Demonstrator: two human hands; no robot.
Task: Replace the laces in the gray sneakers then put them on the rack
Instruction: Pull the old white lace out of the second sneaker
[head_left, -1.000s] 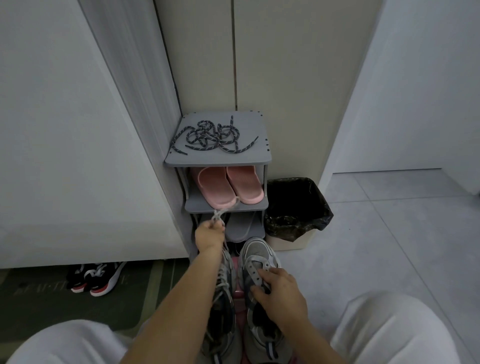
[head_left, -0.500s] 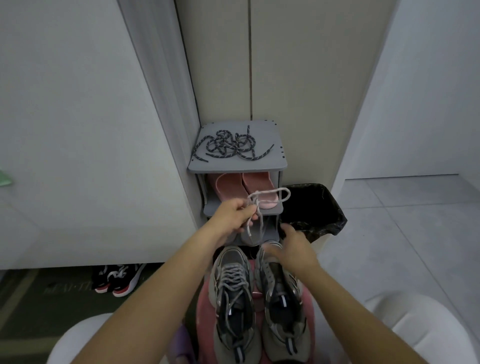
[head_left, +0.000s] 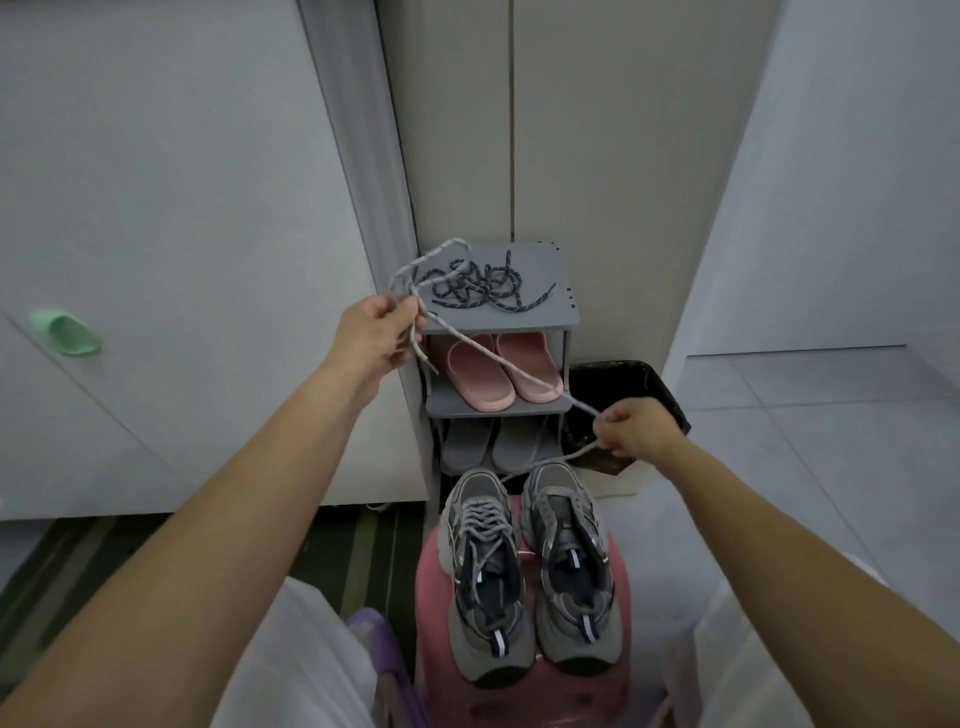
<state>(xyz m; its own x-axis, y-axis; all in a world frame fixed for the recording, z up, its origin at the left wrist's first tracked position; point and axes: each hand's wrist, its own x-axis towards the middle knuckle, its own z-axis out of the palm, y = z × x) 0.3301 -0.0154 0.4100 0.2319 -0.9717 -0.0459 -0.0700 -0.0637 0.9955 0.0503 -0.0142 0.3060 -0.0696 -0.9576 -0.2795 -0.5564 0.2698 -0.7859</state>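
Your left hand (head_left: 376, 338) is raised beside the rack's top shelf, its fingers curled round a bunched loop of the light gray lace (head_left: 519, 371); your right hand (head_left: 636, 434) is lower, in front of the black-bagged bin (head_left: 628, 376), pinching the same lace between thumb and fingers; the lace runs taut between your hands, slanting across the front of the pink slippers (head_left: 483, 379), and one end trails from your right hand down towards the sneakers. The gray sneakers (head_left: 485, 597) stand side by side on a pink stool (head_left: 519, 696) between your knees, toes towards the rack (head_left: 519, 326); the one on your left is laced, the one on your right shows bare eyelets. Dark speckled laces (head_left: 488, 288) lie tangled on the rack's top shelf; the pink slippers sit on the middle shelf and gray slippers (head_left: 493, 447) on the one below; the bin stands just beside the rack. A green handle (head_left: 65, 332) sits on the white door to your left.
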